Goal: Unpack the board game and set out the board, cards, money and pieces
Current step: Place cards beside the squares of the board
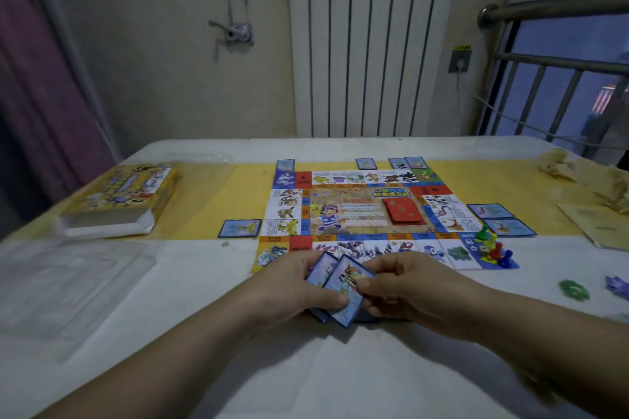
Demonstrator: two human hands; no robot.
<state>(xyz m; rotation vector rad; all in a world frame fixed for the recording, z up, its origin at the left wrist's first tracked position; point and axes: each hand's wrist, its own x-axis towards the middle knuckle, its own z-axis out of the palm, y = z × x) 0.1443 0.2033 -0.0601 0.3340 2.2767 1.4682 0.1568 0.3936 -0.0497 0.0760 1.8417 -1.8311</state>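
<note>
Cards [343, 284] between left hand [296, 287]; right hand [417, 291]

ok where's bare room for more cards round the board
Bare: yellow strip between box and board; white strip behind far cards. Crowded: board's near right corner, with pawns and tokens; near edge, where left hand and right hand hold cards.

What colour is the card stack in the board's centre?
The card stack is red; head view.

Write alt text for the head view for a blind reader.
The left hand and right hand hold blue cards before a laid-out game board. Red cards lie in its middle, coloured pawns on its near right corner, single cards around its edges, the yellow box to the left.
</note>
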